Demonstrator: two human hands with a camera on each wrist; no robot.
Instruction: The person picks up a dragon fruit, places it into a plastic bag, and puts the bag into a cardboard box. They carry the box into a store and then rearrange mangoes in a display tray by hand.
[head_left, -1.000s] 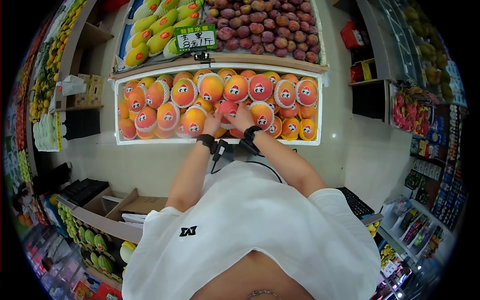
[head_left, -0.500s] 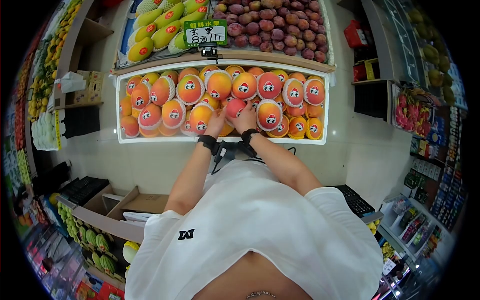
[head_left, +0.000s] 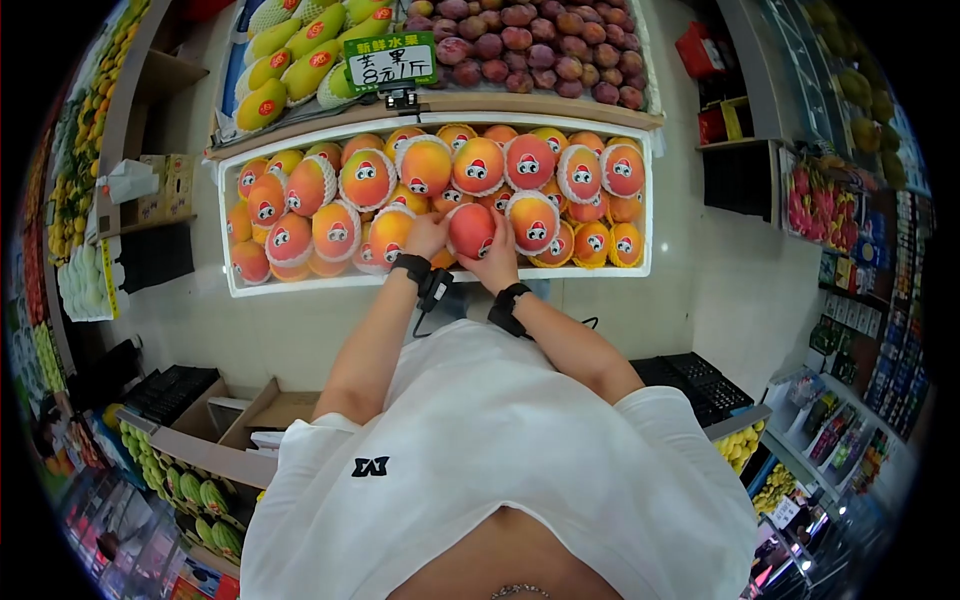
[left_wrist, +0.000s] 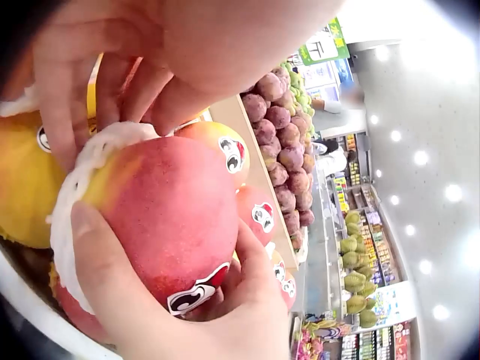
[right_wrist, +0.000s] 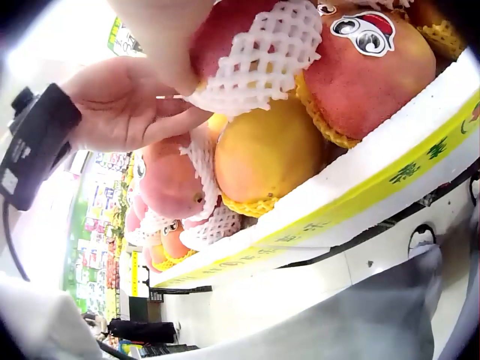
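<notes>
A red mango with a cartoon-face sticker is raised over the near middle of a white foam box of mangoes. My right hand grips it, the thumb on its near side and the fingers round the far side in the left wrist view. White foam netting covers part of the mango, leaving much red skin bare. At the net's edge, my left hand pinches the foam with bent fingers. Several netted mangoes with stickers surround both hands.
Behind the box, a wooden ledge carries a green price sign. Plums and green-yellow mangoes lie beyond it. Dragon fruit sits on a shelf at the right. Black wrist straps with cables hang near the box's front edge.
The red mango has come up from among the others and shows more fully. My right hand has shifted from over it to its right and near side. The left hand stays close beside it.
</notes>
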